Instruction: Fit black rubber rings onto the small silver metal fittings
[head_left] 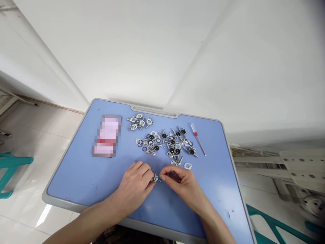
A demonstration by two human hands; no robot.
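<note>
Near the front middle of the blue table, my left hand (138,181) is closed around a small metal valve (154,177) with a flat flange and a thin stem pointing right. My right hand (181,181) is just right of it, thumb and forefinger pinched together close to the stem. Whether those fingertips hold a tiny piece cannot be made out. Tucked in the right palm is a dark brown handle (175,176); the rest of that tool is hidden. Just beyond both hands lie several metal valve bodies (178,151) with black round discs, and a loose flange plate (187,165).
Black rubber rings (144,148) lie among more metal parts. Another group of valves (138,122) sits farther back. A phone-like blurred rectangle (106,135) lies left, a pen (198,139) right. White walls (152,51) stand behind; green stools (12,166) flank the table (76,169).
</note>
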